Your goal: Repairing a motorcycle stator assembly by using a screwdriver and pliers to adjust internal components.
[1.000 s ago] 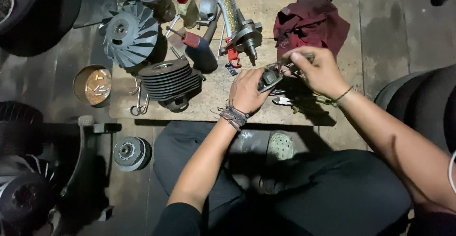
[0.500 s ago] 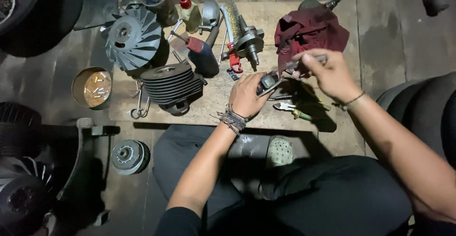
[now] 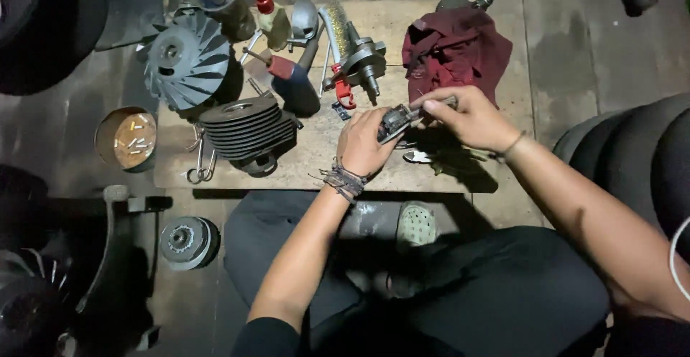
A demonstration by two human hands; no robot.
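My left hand (image 3: pixel 365 144) grips a small dark metal engine part (image 3: pixel 394 121) over a low wooden board (image 3: pixel 316 157). My right hand (image 3: pixel 467 118) pinches a thin metal rod-like tool (image 3: pixel 435 103) whose end meets that part. A braided band sits on my left wrist and a thin bracelet on my right. Pliers (image 3: pixel 417 157) lie on the board just under my hands, partly in shadow.
On the board lie a finned cylinder (image 3: pixel 248 127), a grey fan wheel (image 3: pixel 185 59), a crankshaft (image 3: pixel 363 59), a wire brush (image 3: pixel 338 30), a red-handled tool (image 3: pixel 343 91) and a dark red rag (image 3: pixel 456 48). A tin of small bits (image 3: pixel 128 139) and a clutch disc (image 3: pixel 188 240) sit left. Tyres stand at right.
Both hands have lifted slightly toward the far side of the board with the part, and the right hand has drawn the thin tool against it. The pliers under the hands lie more exposed.
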